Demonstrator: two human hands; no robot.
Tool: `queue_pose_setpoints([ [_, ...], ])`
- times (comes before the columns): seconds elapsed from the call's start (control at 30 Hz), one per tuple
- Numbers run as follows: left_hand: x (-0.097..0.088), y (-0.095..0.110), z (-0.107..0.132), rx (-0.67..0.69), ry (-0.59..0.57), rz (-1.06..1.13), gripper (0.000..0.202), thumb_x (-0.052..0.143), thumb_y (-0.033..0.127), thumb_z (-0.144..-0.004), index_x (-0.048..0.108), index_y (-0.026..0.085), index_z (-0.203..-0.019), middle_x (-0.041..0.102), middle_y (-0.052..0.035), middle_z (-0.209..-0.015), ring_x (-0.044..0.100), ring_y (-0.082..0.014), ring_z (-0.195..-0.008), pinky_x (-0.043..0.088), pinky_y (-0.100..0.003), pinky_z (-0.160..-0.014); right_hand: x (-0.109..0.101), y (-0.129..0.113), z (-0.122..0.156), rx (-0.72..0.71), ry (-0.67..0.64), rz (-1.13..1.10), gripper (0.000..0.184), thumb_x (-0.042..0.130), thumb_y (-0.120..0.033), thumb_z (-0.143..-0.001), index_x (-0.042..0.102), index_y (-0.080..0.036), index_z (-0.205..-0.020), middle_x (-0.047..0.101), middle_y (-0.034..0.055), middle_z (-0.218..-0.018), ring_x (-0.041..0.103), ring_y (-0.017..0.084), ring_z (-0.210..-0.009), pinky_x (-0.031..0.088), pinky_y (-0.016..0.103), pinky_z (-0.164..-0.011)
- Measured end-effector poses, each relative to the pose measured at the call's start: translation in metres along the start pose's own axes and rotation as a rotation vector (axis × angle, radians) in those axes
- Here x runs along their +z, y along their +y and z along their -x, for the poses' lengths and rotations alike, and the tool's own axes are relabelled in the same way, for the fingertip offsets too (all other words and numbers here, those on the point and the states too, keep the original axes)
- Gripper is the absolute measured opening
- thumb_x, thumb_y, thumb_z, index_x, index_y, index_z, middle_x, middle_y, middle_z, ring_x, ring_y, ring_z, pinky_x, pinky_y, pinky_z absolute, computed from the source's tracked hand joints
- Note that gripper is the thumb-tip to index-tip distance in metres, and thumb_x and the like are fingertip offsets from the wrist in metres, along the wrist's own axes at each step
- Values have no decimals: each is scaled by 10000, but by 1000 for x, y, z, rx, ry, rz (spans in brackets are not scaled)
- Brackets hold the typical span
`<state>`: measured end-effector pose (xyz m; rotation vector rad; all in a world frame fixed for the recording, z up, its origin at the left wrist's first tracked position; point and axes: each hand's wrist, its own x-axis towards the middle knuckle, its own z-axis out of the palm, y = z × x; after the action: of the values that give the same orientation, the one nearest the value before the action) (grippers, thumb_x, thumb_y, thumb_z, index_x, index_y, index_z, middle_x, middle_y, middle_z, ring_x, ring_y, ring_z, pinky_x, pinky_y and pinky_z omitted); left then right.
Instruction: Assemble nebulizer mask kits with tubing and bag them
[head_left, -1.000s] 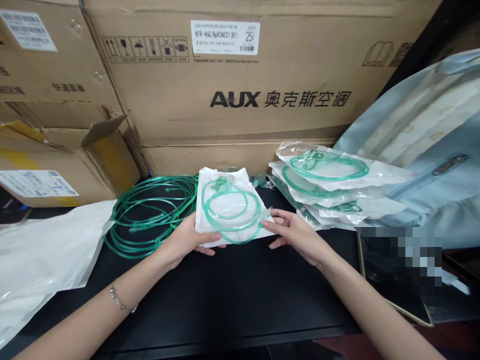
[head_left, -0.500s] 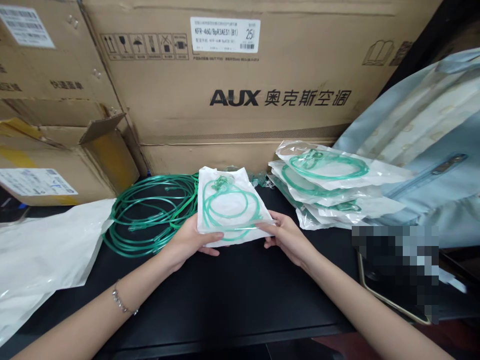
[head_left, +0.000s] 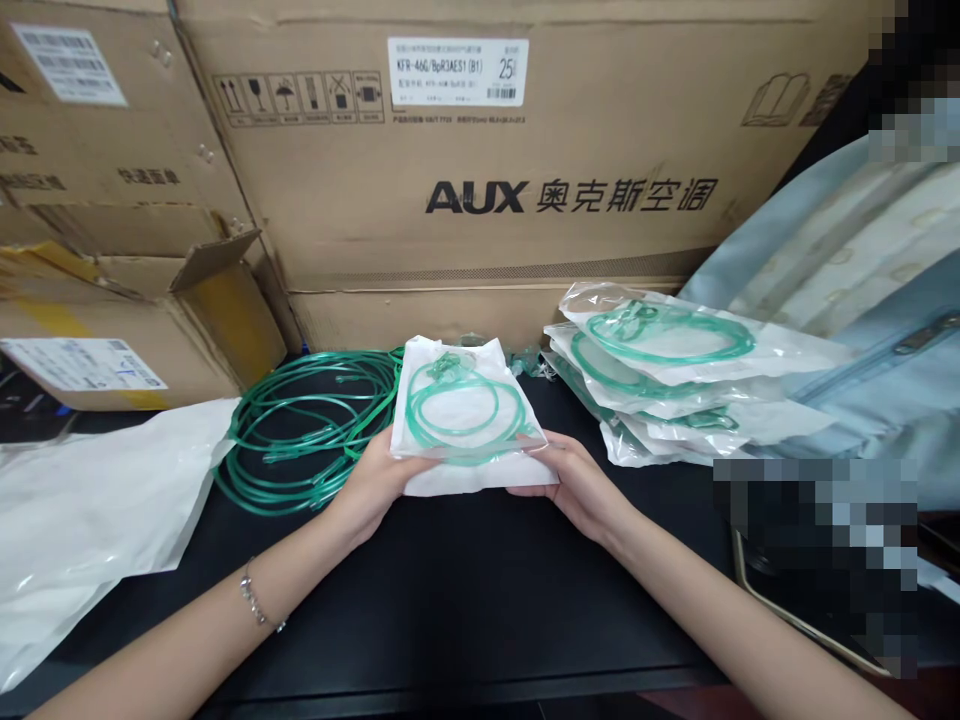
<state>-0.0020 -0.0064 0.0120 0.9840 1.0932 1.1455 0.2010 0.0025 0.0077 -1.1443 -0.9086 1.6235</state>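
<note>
A white pouch point(head_left: 461, 415) with a coil of green tubing on it lies on the black table point(head_left: 465, 590) in front of me. My left hand point(head_left: 371, 485) grips its near left corner, thumb on top. My right hand point(head_left: 574, 480) holds the near right edge, fingers curled round it. The green coil sits wholly within the pouch outline. Whether the tubing is inside the pouch or on top I cannot tell.
A loose pile of green tubing point(head_left: 307, 425) lies left of the pouch. Several packed pouches point(head_left: 660, 375) are stacked at the right. White empty bags point(head_left: 90, 510) lie at the far left. Large cardboard boxes point(head_left: 487, 170) stand behind. A light blue bag point(head_left: 862, 290) fills the right.
The green coil, which stuck out past the pouch's near edge, now lies within it. My right hand slid left along the near edge; my left hand stayed at the corner.
</note>
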Motion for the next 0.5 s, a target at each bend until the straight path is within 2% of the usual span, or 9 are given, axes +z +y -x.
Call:
queue_pose_setpoints([
  [0.07, 1, -3, -1, 2, 28, 50, 489, 791, 213, -510, 641, 115, -965, 687, -96, -1004, 630, -226, -901, 502, -246, -706, 3, 1, -1, -4, 11, 29, 176, 693, -241, -591, 648, -131, -721, 621, 27, -681, 563, 135, -602, 511, 260, -513],
  [0.2, 2, -11, -4, 25, 84, 78, 437, 797, 257, -513, 673, 103, -903, 698, -99, -973, 634, -247, -903, 494, -285, -749, 9, 7, -2, -114, 49, 56, 284, 708, -393, -624, 637, -129, -701, 572, -13, -560, 477, 90, -491, 417, 218, -478],
  [0.33, 2, -16, -7, 66, 146, 75, 455, 797, 297, -522, 678, 112, -920, 704, -86, -949, 634, -239, -882, 489, -302, -763, 13, 12, -3, -205, 58, 98, 339, 676, -445, -663, 650, -130, -786, 634, 14, -645, 527, 129, -566, 392, 237, -531],
  [0.5, 0, -16, -6, 80, 160, 51, 454, 797, 255, -531, 670, 110, -943, 717, -57, -840, 638, -203, -793, 487, -264, -693, 18, 9, 0, -205, 9, 69, 355, 659, -461, -684, 651, -154, -862, 670, 31, -751, 575, 151, -641, 412, 243, -577],
])
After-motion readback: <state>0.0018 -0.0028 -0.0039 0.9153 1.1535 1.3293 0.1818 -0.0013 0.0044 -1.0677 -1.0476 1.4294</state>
